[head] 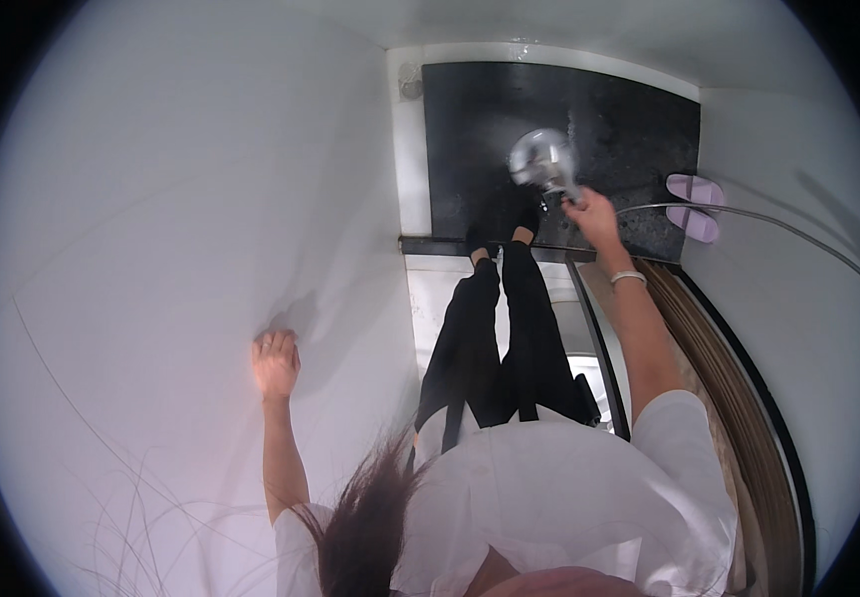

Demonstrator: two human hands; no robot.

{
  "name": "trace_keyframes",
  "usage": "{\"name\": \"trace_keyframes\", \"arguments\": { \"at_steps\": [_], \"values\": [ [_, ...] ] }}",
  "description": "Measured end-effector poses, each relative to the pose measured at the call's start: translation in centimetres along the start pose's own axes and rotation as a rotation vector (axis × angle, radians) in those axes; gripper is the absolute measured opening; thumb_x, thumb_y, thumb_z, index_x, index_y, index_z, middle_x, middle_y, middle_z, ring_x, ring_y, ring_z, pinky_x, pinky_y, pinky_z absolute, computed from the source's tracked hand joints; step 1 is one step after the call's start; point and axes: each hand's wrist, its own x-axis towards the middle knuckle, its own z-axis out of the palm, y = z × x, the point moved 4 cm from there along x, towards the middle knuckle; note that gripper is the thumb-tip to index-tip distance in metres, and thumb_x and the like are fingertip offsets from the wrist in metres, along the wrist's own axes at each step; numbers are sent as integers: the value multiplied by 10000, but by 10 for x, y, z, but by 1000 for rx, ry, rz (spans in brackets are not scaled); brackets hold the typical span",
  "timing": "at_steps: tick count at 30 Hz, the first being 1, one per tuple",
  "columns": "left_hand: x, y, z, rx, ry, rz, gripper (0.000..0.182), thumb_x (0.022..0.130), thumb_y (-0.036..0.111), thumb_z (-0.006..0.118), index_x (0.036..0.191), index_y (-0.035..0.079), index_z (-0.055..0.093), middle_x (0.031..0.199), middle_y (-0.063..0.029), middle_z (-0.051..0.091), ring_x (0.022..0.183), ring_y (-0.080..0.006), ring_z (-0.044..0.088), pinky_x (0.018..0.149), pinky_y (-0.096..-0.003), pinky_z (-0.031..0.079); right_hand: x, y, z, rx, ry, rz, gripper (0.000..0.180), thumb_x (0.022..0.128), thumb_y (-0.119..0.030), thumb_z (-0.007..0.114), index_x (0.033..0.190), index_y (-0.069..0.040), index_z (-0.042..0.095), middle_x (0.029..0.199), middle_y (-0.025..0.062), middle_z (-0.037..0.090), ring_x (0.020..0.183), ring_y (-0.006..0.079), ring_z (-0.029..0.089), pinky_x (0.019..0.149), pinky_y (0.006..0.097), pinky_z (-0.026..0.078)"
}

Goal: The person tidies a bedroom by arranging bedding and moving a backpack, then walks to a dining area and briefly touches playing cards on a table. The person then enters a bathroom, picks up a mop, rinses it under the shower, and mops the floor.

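My right hand (pixel 596 216) grips the handle of a chrome hand shower head (pixel 542 158), which is blurred above a dark shower floor panel (pixel 490 104). A flexible metal shower hose (pixel 781 224) arcs from near this hand to the right wall. My left hand (pixel 275 362) is at the white wall (pixel 176 261) on the left, its back towards me and its fingers bent. Its palm is hidden, and whether it presses on the wall is unclear. My feet (pixel 522 233) are at the near edge of the dark panel.
A pair of pink slippers (pixel 693 209) stands at the panel's right edge by the right wall. A dark raised sill (pixel 437 245) crosses behind my feet. A brown folding door (pixel 728 388) is at my right. A round drain (pixel 410 88) sits in the far left corner.
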Motion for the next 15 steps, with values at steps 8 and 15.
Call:
{"name": "trace_keyframes", "arguments": {
  "at_steps": [8,15],
  "values": [
    [10,14,-2,-62,26,79,172,734,43,664,884,124,646,974,37,654,948,-185,587,858,-350,429,35,41,-85,726,367,222,157,834,-113,703,956,-20,667,824,39,673,645,78,584,557,217,430],
    [14,31,-13,-163,-39,25,177,722,27,660,871,119,638,968,32,660,929,-188,591,838,-358,424,45,10,-79,775,344,52,143,836,-107,711,941,-21,667,796,24,663,647,74,580,562,226,436]
  ]
}}
